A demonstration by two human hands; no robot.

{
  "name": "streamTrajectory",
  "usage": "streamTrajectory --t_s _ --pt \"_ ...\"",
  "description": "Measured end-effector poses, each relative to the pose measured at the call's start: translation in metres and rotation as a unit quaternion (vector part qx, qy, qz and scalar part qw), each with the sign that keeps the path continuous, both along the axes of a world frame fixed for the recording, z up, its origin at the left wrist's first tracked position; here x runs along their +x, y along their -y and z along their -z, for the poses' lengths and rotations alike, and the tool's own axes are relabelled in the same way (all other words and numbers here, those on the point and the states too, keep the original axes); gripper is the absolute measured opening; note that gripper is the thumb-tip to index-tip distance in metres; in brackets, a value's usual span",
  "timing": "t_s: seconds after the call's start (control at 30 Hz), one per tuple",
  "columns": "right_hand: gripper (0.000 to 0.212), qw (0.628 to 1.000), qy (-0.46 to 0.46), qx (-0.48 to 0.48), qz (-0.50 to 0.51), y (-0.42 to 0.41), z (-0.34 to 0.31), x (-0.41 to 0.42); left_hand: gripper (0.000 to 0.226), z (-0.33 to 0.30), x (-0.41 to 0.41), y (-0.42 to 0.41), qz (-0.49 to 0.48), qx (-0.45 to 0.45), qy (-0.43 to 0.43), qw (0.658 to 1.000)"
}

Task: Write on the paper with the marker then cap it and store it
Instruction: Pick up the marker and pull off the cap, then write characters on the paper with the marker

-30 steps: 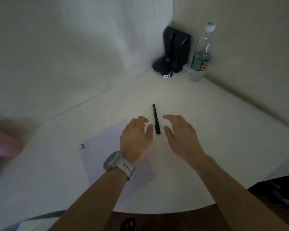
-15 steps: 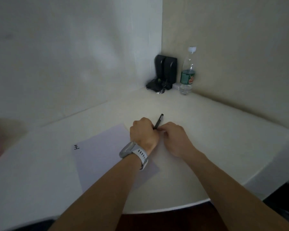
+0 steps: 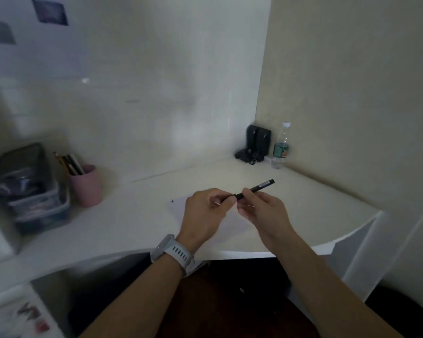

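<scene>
- Two bare hands meet above the desk in the head view; the right hand (image 3: 261,211) has its fingers closed around a slim black marker (image 3: 257,189), smooth and round, its far end tilted up to the right; the left hand (image 3: 205,211) pinches the near end of the marker with curled fingers, probably at the cap, and a narrow gap shows there; a grey watch (image 3: 174,252) with a perforated strap sits on the left wrist.
- The paper (image 3: 178,206), a thin pale sheet with a small dark mark near its corner, lies flat on the desk under the hands.
- The desk (image 3: 315,211) is smooth, cream, with a rounded front edge, set in a corner of plain walls; a matte pink cup (image 3: 86,186) of pencils stands at the left beside a blurred plastic bin (image 3: 34,186); a clear water bottle (image 3: 280,147) and black speakers (image 3: 258,140) stand in the far corner.
- Half a second ago the marker was low at the desk between the fists; now it is lifted, and the view has widened to the cup.
</scene>
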State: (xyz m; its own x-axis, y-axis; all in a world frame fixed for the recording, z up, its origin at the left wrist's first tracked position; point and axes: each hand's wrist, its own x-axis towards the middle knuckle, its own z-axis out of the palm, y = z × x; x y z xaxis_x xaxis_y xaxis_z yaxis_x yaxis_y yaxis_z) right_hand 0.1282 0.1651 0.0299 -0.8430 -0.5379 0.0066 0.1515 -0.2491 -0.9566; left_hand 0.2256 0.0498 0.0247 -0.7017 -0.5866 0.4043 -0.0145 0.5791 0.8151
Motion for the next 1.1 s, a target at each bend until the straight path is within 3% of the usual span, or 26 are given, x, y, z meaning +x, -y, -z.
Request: streamTrajectory --t_s 0.23,0.47,0.67,0.83,0.9,1.03,1.1 --pt "0.033 0.997 -0.072 -0.015 -0.023 -0.04 -0.006 0.091 0.026 -0.013 0.099 -0.032 0.057 0.117 -0.009 0.992" --pt "0.033 0.993 -0.112 -0.019 -0.027 -0.025 -0.016 0.113 0.029 -0.023 0.124 -0.027 0.078 0.22 -0.031 0.972" --pt "0.031 0.995 -0.086 -0.019 -0.048 0.024 -0.001 0.082 0.032 -0.021 0.098 0.018 0.071 0.244 -0.009 0.967" --pt "0.018 0.99 0.072 -0.104 0.069 0.067 0.01 -0.008 0.035 0.013 0.087 0.091 0.023 0.286 0.04 0.957" --pt "0.017 0.995 0.038 -0.066 0.068 0.088 0.017 -0.037 0.037 0.03 0.081 0.125 -0.007 0.275 0.064 0.959" --pt "0.012 0.998 -0.046 0.023 -0.033 0.15 0.047 -0.049 0.04 0.058 0.037 0.172 -0.076 0.259 0.071 0.96" --pt "0.012 0.996 -0.058 0.035 -0.065 0.177 0.054 -0.056 0.042 0.07 0.014 0.187 -0.118 0.2 0.063 0.971"
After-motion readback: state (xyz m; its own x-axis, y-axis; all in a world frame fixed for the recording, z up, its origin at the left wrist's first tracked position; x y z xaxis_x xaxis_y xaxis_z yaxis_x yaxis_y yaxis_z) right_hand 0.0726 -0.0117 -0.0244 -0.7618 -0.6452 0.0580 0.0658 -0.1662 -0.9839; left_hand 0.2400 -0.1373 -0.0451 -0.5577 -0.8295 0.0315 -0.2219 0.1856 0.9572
